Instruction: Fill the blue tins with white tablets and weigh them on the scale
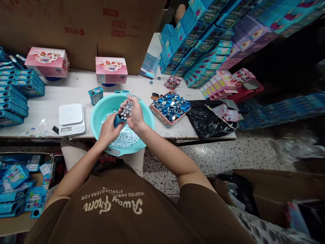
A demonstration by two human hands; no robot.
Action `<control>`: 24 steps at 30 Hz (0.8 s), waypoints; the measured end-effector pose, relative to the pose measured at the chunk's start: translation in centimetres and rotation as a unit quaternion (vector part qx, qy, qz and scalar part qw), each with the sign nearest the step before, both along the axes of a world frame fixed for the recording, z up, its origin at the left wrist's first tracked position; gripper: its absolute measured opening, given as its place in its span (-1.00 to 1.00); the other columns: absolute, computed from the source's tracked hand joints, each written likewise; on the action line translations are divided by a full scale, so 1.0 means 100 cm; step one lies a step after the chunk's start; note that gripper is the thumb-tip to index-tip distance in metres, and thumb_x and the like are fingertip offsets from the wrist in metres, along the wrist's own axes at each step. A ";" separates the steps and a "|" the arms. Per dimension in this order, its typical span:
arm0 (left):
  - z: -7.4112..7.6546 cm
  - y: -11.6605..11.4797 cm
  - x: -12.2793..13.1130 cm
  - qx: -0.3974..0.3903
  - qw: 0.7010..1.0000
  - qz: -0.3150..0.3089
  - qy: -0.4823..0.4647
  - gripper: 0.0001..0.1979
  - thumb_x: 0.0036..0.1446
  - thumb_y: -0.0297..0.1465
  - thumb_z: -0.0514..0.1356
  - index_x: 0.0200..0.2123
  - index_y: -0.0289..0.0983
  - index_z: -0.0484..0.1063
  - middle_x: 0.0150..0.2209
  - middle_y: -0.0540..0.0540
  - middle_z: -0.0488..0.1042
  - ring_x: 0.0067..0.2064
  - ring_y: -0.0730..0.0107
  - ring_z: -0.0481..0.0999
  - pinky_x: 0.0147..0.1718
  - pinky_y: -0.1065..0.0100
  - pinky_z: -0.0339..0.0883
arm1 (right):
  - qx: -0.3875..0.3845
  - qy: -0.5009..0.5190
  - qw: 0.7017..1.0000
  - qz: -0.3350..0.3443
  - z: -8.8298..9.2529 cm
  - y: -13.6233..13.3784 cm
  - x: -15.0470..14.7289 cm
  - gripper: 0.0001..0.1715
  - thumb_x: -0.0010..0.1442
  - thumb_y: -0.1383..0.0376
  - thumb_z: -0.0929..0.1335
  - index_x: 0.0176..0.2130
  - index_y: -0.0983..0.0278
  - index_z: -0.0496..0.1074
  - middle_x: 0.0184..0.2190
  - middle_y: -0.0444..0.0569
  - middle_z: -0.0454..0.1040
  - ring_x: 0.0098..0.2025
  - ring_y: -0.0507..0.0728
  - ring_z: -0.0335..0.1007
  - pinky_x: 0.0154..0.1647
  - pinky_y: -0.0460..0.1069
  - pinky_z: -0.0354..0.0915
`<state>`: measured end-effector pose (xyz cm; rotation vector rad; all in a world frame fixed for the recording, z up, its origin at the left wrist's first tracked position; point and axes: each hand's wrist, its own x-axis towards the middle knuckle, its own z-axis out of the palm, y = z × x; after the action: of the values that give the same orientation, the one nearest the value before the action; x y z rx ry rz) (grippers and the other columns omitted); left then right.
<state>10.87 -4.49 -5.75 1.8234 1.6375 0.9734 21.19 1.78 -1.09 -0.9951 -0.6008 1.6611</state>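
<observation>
My left hand (109, 128) is closed round a small blue tin (118, 120), held over a teal bowl (99, 112). My right hand (133, 113) is cupped just above the tin, gripping a handful of pale tablets (126, 110). A heap of the same tablets (125, 139) lies in the bottom of the bowl. The bowl sits at the table's front edge, straight ahead of me.
A white scale (71, 118) stands left of the bowl, another blue tin (95, 95) behind it. A tray of blue lids (170, 106) and a black bag (207, 120) lie right. Two pink boxes (111, 69) and stacked blue cartons (193, 40) fill the back.
</observation>
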 end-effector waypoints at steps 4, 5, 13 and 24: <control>-0.002 0.001 0.001 0.011 1.000 0.005 -0.011 -0.62 0.18 -0.32 0.21 0.06 -0.25 0.35 0.06 -0.22 0.49 0.10 0.07 0.47 0.03 0.15 0.37 | 0.005 -0.003 1.000 -0.002 0.002 0.000 -0.001 -0.54 0.06 -0.02 0.41 -0.54 0.21 0.22 -0.62 -0.23 0.35 -0.59 -0.03 0.30 -0.52 -0.09 0.29; -0.003 0.001 0.001 0.014 1.000 0.007 -0.013 -0.62 0.17 -0.32 0.21 0.06 -0.24 0.35 0.05 -0.21 0.49 0.10 0.07 0.47 0.03 0.15 0.37 | 0.007 -0.006 1.000 -0.006 0.002 0.000 -0.002 -0.54 0.07 -0.03 0.41 -0.54 0.21 0.22 -0.62 -0.23 0.35 -0.59 -0.03 0.29 -0.53 -0.09 0.28; -0.005 0.000 0.000 0.022 0.999 0.003 -0.034 -0.62 0.16 -0.32 0.20 0.05 -0.25 0.36 0.04 -0.23 0.50 0.07 0.08 0.48 0.02 0.14 0.36 | 0.019 -0.026 0.999 -0.012 0.000 0.001 -0.006 -0.62 0.12 0.03 0.39 -0.52 0.21 0.29 -0.71 -0.29 0.19 -0.63 -0.04 0.22 -0.55 -0.11 0.22; -0.008 -0.002 0.005 -0.015 0.999 0.005 -0.049 -0.69 0.15 -0.30 0.22 -0.04 -0.24 0.40 -0.07 -0.15 0.54 -0.05 0.15 0.51 -0.08 0.22 0.38 | -0.025 -0.037 0.998 0.038 -0.006 0.013 -0.004 -0.53 0.11 -0.03 0.41 -0.53 0.20 0.19 -0.69 -0.27 0.25 -0.62 -0.04 0.25 -0.58 -0.13 0.22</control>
<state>11.36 -4.66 -6.55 1.7222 1.5957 1.0200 20.83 3.10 -1.66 -1.0846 -0.6562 1.7201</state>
